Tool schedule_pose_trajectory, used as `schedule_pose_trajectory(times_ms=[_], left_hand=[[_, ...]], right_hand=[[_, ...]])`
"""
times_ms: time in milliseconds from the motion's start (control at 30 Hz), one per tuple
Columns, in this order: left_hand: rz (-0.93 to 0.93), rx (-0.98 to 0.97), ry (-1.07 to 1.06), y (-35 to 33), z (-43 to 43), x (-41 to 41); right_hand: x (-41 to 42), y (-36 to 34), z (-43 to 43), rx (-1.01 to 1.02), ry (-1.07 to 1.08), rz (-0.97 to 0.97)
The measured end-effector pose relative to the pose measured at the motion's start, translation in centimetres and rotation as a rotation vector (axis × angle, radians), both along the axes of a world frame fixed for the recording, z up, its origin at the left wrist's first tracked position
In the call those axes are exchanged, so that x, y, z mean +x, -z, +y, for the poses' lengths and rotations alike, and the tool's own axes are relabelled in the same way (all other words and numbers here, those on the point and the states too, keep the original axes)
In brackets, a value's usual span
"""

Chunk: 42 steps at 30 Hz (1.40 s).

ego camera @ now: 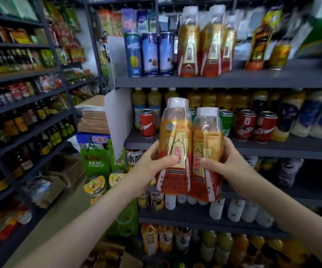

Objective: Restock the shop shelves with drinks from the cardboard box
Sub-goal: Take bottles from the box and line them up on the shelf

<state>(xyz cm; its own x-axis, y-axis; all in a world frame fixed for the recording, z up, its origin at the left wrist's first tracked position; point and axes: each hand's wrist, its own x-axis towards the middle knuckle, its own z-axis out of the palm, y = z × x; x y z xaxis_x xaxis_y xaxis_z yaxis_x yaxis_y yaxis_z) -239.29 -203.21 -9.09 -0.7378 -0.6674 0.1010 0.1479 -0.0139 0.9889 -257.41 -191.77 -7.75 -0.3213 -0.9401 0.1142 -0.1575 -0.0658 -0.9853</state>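
Drinks in transit: left hand (152, 167) is wrapped around one gold-and-red bottle (175, 151), right hand (228, 165) around a second bottle (206, 155) touching it, both raised before the can shelf (272, 149). Step judged as carry-to-shelf. Matching bottles (204, 45) stand on the upper shelf (253, 80); next move calls for lifting both to the gap at their right.

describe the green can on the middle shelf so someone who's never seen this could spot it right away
Find the grey shelf level with the raised bottles. A row of cans stands along its front edge, and the green can is just right of the bottle in the right hand. Its neighbours to the right are red cans.
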Motion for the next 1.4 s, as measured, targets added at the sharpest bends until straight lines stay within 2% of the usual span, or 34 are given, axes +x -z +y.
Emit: schedule_pose_trajectory(times_ms=[233, 533, 700, 833, 1067, 1200, 1400], left_hand=[[0.059, -0.153, 0.069, -5.3, -1.7, -6.5], [0.184, -0.298, -0.098, -10.8, -3.3, -15.5], [0.254, -0.313, -0.236, -12.8, -2.8, -20.8], [0.292, -0.284, -0.336, -13.9, -2.5, -23.1], [0.275, -0.322, -0.486, -16.5, -3.6, -23.4], [0.248, -0.372, -0.502, -17.1, -5.1, -23.0], [0.248, -0.443, -0.477, -17.2, -7.3, -22.5]], right_hand=[[-5.4, -5.1, 0.6, -0.165, 0.110, 0.016], [-19.2, -13.0, 0.9, -0.454, 0.154, -0.028], [-26.6, -15.6, -1.8, -0.444, 0.113, 0.032], [-29.4, -16.6, -5.9, -0.430, 0.032, 0.082], [-29.5, -18.2, -13.5, -0.366, -0.023, 0.233], [-29.1, -18.0, -16.6, -0.345, -0.037, 0.261], [-29.7, -19.5, -18.2, -0.163, -0.145, 0.460]])
